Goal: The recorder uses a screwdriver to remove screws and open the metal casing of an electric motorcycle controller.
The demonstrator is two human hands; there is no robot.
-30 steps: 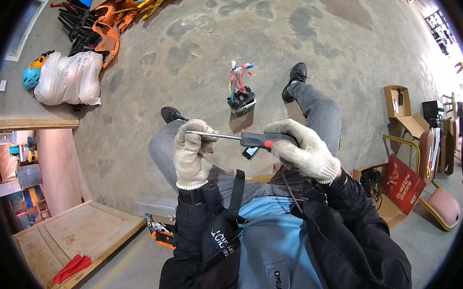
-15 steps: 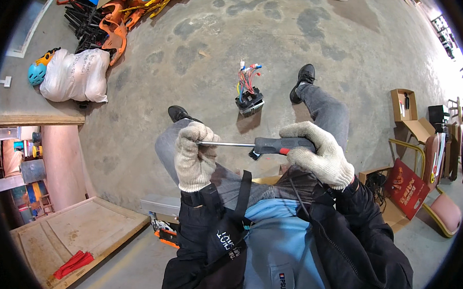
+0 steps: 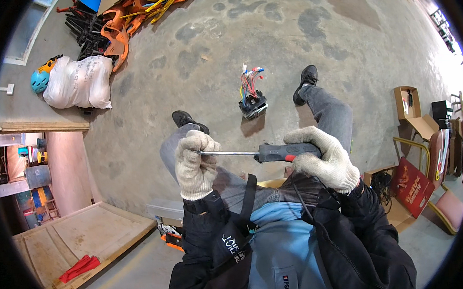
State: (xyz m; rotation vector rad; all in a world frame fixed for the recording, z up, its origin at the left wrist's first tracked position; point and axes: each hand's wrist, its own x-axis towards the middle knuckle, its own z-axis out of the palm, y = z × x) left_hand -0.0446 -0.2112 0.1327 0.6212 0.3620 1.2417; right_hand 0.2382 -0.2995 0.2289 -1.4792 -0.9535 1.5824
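Note:
A screwdriver with a dark grey and red handle [image 3: 280, 153] lies level across my lap in the air. My right hand [image 3: 326, 158], in a white knit glove, is wrapped round the handle. In the same kind of glove, my left hand [image 3: 196, 164] is closed at the tip of the steel shaft [image 3: 231, 154]. The left fingers hide whether anything small sits at the tip. Beyond my hands, on the floor between my feet, stands a black finned electronic module [image 3: 253, 105] with a bundle of coloured wires [image 3: 251, 79] and plugs.
A white sack [image 3: 79, 83] and a blue helmet [image 3: 39, 81] sit far left, by orange and yellow parts [image 3: 117, 41]. At near left is a wooden board [image 3: 88, 226] bearing a red cloth [image 3: 80, 268]. Open cardboard boxes [image 3: 421, 127], a red box [image 3: 413, 186] and chairs [image 3: 448, 208] line the right.
The screwdriver and both hands sit slightly lower in the picture, and the handle looks slightly turned. The whole view has shifted a little. Both hands keep their hold.

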